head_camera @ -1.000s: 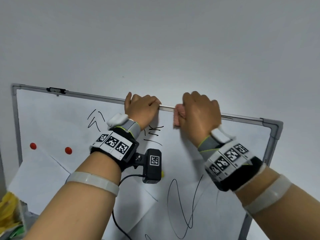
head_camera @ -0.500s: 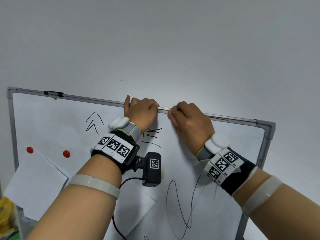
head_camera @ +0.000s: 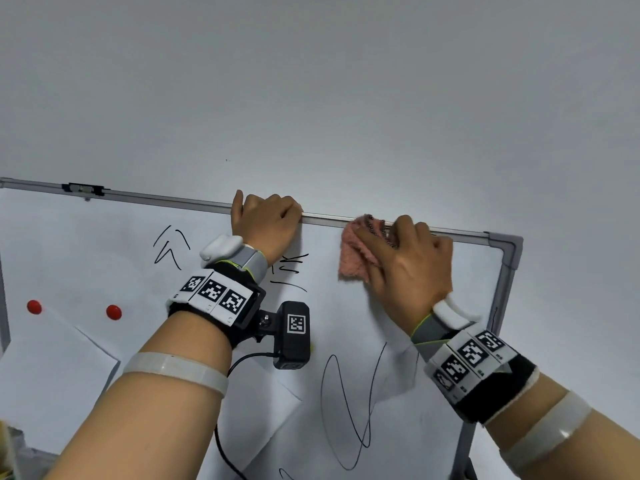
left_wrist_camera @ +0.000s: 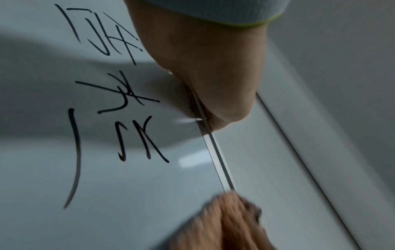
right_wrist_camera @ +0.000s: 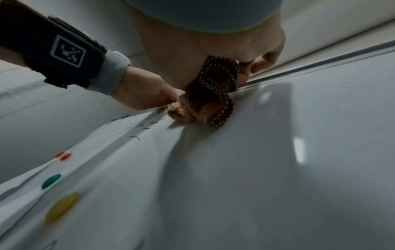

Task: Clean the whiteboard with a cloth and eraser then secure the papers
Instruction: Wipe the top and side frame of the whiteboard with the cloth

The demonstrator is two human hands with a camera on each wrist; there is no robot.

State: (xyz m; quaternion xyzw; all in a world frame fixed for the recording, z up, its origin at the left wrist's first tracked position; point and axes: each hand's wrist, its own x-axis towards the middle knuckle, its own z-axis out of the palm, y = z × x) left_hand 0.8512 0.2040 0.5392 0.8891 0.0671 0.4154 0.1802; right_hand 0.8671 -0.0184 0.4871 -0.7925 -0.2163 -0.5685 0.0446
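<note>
The left hand (head_camera: 268,221) curls its fingers over the top frame of the whiteboard (head_camera: 408,327), probably to keep it steady. Beside it, the right hand (head_camera: 410,268) presses the pink cloth (head_camera: 355,256) flat near the same edge, fingers bent on it, to wipe. Black marker strokes (head_camera: 171,249) remain under both hands. Papers (head_camera: 52,372) with red magnets (head_camera: 113,312) hang lower, left of the left wrist; no eraser is visible.

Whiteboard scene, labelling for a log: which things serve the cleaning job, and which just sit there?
In use:
whiteboard
pink cloth in right hand
left hand gripping top frame
papers
red magnets

Idle:
yellow object, bottom left
</note>
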